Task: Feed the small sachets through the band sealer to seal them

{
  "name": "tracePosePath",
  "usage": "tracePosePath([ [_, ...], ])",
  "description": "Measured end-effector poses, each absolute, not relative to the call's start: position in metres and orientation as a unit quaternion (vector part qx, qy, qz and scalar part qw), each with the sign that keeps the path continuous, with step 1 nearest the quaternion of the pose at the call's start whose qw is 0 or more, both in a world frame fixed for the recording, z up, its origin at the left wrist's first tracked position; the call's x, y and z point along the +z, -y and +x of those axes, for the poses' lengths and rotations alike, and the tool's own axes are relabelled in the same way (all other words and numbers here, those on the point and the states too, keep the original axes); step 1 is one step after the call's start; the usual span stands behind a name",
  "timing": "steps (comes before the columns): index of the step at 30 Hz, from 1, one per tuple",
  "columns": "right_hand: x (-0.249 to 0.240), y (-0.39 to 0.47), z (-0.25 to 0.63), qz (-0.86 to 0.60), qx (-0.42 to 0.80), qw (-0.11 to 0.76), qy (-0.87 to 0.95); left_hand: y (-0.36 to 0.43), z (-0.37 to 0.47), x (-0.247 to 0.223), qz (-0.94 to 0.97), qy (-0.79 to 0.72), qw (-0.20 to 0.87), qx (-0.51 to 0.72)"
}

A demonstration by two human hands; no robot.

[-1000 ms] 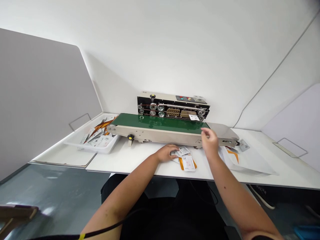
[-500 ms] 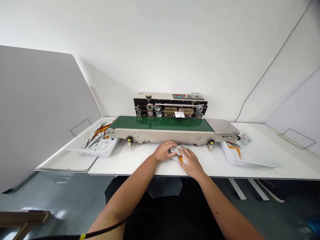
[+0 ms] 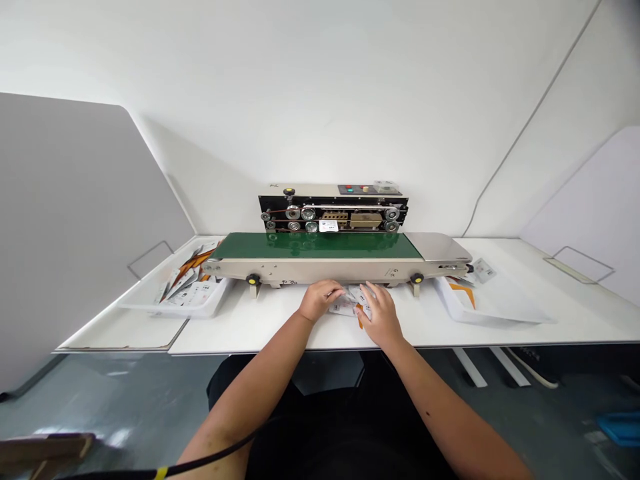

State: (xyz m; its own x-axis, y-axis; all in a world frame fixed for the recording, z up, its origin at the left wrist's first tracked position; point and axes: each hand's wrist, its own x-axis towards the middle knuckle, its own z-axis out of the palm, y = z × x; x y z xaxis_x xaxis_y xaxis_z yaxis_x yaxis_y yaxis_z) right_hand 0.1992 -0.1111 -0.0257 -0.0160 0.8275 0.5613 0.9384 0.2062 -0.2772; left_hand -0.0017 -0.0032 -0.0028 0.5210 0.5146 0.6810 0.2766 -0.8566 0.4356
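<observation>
My left hand (image 3: pixel 316 301) and right hand (image 3: pixel 384 317) are bare, and so are my left forearm (image 3: pixel 265 380) and right forearm (image 3: pixel 440 410). A small round mole (image 3: pixel 428 414) marks the right one. I wear plain black clothing (image 3: pixel 350 437) over my torso and legs; I can't make out where top and trousers meet. A smooth black cable (image 3: pixel 215 458) with a bright yellow band (image 3: pixel 161 473) crosses my left arm near the elbow.

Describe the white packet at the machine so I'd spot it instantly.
Find the long machine with the green belt. At the belt's far edge, in front of a brassy block, is the white packet. Unlike the packets by the right hand, it sits alone.
</observation>
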Motion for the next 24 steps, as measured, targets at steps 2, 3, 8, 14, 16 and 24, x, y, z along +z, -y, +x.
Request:
tracePosePath([
  [2, -0.013, 0.108, 0.196, -0.595, -0.092, 0.306, 0.737, 0.005, -0.001, -0.003, 0.865, -0.231, 0.139, 0.422],
  [3, -0.007, 0.105, 0.195, -0.585, -0.088, 0.287, 0.753, 0.006, -0.001, -0.003, 0.865, -0.235, 0.141, 0.419],
  [8, 0.02, 0.088, 0.2, -0.563, -0.031, 0.241, 0.79, 0.007, -0.002, -0.005, 0.837, -0.295, 0.169, 0.428],
  [14, 0.048, 0.082, 0.218, -0.537, 0.138, 0.304, 0.774, 0.007, -0.001, -0.006, 0.819, -0.32, 0.17, 0.444],
  [16, 0.055, 0.082, 0.226, -0.549, 0.162, 0.32, 0.755, 0.008, -0.001, -0.007, 0.815, -0.319, 0.186, 0.446],
  [24, 0.101, 0.042, 0.312, -0.554, 0.189, 0.679, 0.443, 0.015, -0.005, -0.001, 0.841, -0.309, 0.204, 0.394],
])
